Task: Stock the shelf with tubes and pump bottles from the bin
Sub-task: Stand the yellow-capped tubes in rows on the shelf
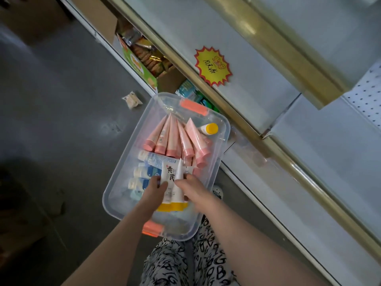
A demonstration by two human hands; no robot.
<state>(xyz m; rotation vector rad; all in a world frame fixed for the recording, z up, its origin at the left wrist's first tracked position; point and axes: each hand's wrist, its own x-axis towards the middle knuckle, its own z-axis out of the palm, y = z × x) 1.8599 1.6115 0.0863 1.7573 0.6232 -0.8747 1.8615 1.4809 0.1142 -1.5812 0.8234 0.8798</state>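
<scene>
The shelf (237,65) fills the right side and runs slantwise, its pale boards edged with gold strips. The upper boards I can see are bare. Beside it on the dark floor (61,89), just ahead of my patterned trousers (171,265), is the clear bin (123,153), with an orange latch (192,107) at its far end and another at the near end. Pink tubes (171,137) lie fanned across the far half of the bin, caps toward me. Blue-and-white tubes (148,172) are stacked along its left side. Over the near half I hold a small bunch of white tubes (172,195) with yellow caps. My left grip (153,189) is curled on the flat one printed with large characters, thumb on its face. My right grip (190,187) is closed round the one beside it, which is turned edge-on. A yellow-capped bottle (209,129) lies in the bin's far right corner. A yellow starburst tag (213,66) is stuck on the shelf board, and a small packet (132,99) lies on the floor.
</scene>
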